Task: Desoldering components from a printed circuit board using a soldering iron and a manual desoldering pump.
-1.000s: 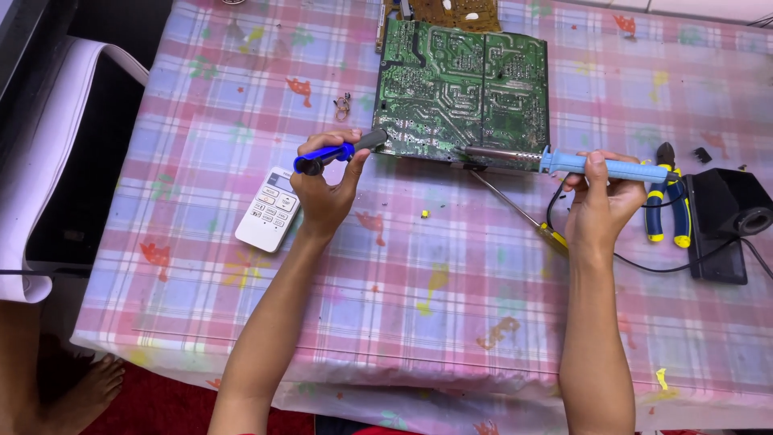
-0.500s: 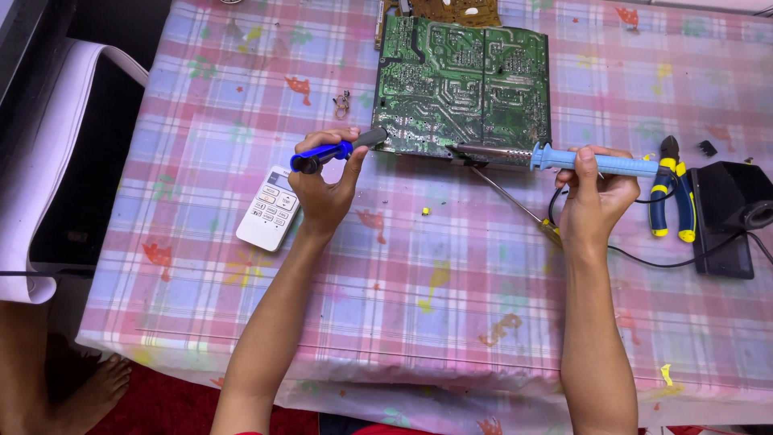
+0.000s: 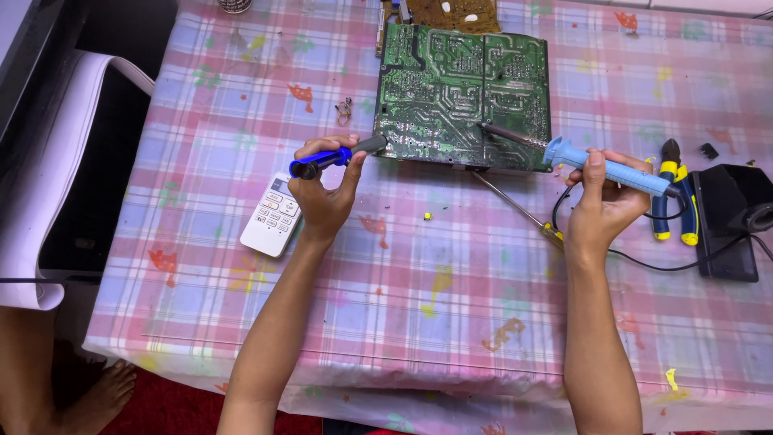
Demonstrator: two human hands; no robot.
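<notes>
Covering the table (image 3: 451, 322) is a pink and blue checked cloth under a clear sheet, with a dark gap and a white chair (image 3: 56, 201) at the left and red floor below. A bare foot (image 3: 109, 395) shows at the lower left corner.

A brown board (image 3: 455, 12) beyond the green one is cut off by the top edge, and the small parts scattered on the cloth are too small to make out. The black stand (image 3: 737, 217) at the right is partly cut off.

The left hand (image 3: 322, 193) is closed around a blue-handled pump (image 3: 334, 155), its grey tip touching the left lower edge of the green board (image 3: 463, 97). The right hand (image 3: 608, 201) is closed around a light blue iron (image 3: 608, 167), whose metal tip rests on the board's right half. The board lies flat, solder side up, between and just beyond both hands.

A white remote (image 3: 272, 217) lies just beside the left wrist. A screwdriver (image 3: 519, 211) lies between the hands, and pliers (image 3: 672, 193) lie just right of the right hand.
</notes>
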